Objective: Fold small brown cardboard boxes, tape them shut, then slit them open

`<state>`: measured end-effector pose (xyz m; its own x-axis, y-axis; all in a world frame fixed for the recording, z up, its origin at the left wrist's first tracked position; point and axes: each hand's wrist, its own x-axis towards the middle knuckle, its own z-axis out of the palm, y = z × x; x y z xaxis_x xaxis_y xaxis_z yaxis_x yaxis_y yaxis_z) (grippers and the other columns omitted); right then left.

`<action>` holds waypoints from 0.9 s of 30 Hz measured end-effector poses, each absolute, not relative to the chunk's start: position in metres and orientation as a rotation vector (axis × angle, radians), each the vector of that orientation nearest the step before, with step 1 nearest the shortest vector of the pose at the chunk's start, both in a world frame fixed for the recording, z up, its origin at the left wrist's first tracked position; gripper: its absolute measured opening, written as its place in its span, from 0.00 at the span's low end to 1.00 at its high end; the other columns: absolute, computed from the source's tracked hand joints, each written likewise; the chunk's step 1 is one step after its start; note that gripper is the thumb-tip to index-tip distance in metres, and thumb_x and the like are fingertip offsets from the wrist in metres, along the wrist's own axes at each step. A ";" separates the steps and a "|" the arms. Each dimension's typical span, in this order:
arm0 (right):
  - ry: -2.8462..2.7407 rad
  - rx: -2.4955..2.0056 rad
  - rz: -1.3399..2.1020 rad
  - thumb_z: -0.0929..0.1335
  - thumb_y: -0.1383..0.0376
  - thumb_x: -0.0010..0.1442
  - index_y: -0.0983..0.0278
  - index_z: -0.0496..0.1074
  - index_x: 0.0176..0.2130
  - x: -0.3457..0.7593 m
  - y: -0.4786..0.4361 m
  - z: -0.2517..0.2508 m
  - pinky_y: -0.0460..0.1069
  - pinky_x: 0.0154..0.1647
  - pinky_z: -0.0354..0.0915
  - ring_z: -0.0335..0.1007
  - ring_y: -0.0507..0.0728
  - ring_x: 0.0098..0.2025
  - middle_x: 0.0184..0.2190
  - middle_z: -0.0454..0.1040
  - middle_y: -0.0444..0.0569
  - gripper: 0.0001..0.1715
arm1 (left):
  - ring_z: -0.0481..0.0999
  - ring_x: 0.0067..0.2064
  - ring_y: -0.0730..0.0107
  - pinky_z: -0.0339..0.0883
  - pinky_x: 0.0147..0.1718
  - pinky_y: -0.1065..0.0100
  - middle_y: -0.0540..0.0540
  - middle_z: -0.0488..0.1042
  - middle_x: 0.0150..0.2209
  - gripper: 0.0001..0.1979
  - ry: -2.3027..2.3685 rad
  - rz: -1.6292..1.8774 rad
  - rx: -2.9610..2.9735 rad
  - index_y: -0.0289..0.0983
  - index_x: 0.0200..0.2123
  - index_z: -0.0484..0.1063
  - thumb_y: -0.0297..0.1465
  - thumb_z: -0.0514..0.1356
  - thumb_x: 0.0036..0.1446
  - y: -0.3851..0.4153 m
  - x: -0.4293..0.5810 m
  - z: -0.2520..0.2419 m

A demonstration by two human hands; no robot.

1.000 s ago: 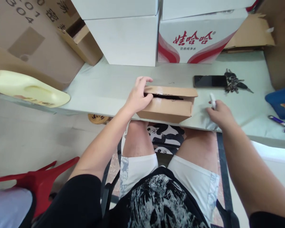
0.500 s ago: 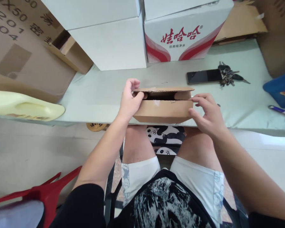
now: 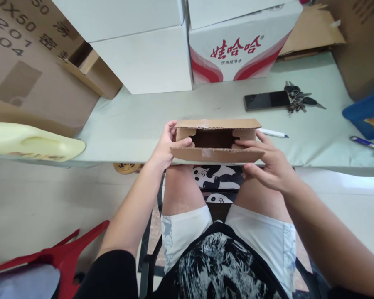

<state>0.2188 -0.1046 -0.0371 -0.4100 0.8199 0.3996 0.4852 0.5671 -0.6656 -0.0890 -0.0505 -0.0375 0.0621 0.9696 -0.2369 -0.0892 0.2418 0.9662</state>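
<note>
A small brown cardboard box (image 3: 218, 156) rests near the table's front edge, its opening turned toward me. The top and bottom flaps stand apart, each with a bit of clear tape, and the inside looks dark. My left hand (image 3: 168, 145) grips the box's left end, thumb over the left side flap and fingers behind. At the other end my right hand (image 3: 269, 160) has its fingers reaching onto the right side flap inside the opening, while its thumb hangs apart below the lower flap. A white pen (image 3: 272, 133) lies just beyond the right fingers.
A phone (image 3: 267, 100) and a bunch of keys (image 3: 296, 99) lie farther back. White cartons (image 3: 143, 62) and a red-printed carton (image 3: 233, 58) stand behind. A pale yellow bottle (image 3: 34, 143) lies left; a blue container (image 3: 366, 116) is right. A red chair (image 3: 62, 257) stands lower left.
The box has tipped toward me and its flaps have spread, widening the opening. My right fingers have moved from the box's corner onto the inner side flap. The pen has come into view.
</note>
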 end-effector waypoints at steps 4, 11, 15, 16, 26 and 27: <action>-2.252 -1.085 0.494 0.68 0.51 0.65 0.53 0.79 0.54 0.214 -0.108 -0.032 0.80 0.71 0.50 0.73 0.74 0.63 0.62 0.76 0.54 0.21 | 0.71 0.65 0.44 0.74 0.56 0.52 0.38 0.63 0.69 0.61 1.115 0.831 1.099 0.54 0.67 0.52 0.38 0.80 0.31 -0.055 -0.088 -0.037; -2.300 -1.011 0.374 0.66 0.51 0.67 0.49 0.65 0.68 0.210 -0.110 -0.034 0.77 0.72 0.54 0.75 0.72 0.61 0.59 0.77 0.52 0.33 | 0.79 0.53 0.50 0.77 0.49 0.55 0.43 0.76 0.49 0.50 1.335 0.845 1.130 0.45 0.59 0.62 0.34 0.79 0.31 -0.043 -0.082 -0.025; -2.367 -0.964 0.316 0.65 0.52 0.69 0.56 0.70 0.61 0.206 -0.112 -0.035 0.76 0.74 0.52 0.73 0.69 0.64 0.59 0.78 0.55 0.25 | 0.79 0.47 0.58 0.76 0.44 0.61 0.49 0.75 0.43 0.41 1.381 0.881 1.120 0.44 0.50 0.65 0.30 0.77 0.30 -0.034 -0.075 -0.024; -2.376 -0.961 0.316 0.65 0.53 0.69 0.56 0.71 0.58 0.206 -0.112 -0.034 0.75 0.75 0.51 0.72 0.69 0.65 0.58 0.78 0.55 0.22 | 0.79 0.46 0.59 0.75 0.44 0.62 0.49 0.75 0.42 0.38 1.399 0.879 1.127 0.44 0.49 0.65 0.29 0.76 0.32 -0.033 -0.074 -0.024; -2.206 -1.036 0.455 0.67 0.52 0.65 0.53 0.67 0.56 0.216 -0.126 -0.038 0.75 0.71 0.59 0.53 0.73 0.75 0.72 0.59 0.56 0.21 | 0.77 0.43 0.61 0.71 0.39 0.62 0.47 0.73 0.47 0.34 1.373 0.888 1.299 0.45 0.51 0.62 0.27 0.62 0.36 -0.047 -0.078 -0.020; -2.169 -1.038 0.482 0.67 0.52 0.65 0.52 0.66 0.56 0.219 -0.129 -0.039 0.75 0.72 0.58 0.51 0.73 0.76 0.74 0.55 0.55 0.22 | 0.77 0.46 0.60 0.71 0.41 0.62 0.46 0.72 0.50 0.33 1.351 0.905 1.343 0.45 0.51 0.63 0.28 0.62 0.36 -0.050 -0.079 -0.019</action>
<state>0.2187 -0.1290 -0.0390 -0.4543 0.7881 0.4153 0.5384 0.6143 -0.5769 -0.0793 -0.0502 -0.0195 0.1008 0.9855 -0.1365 0.2489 0.1079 0.9625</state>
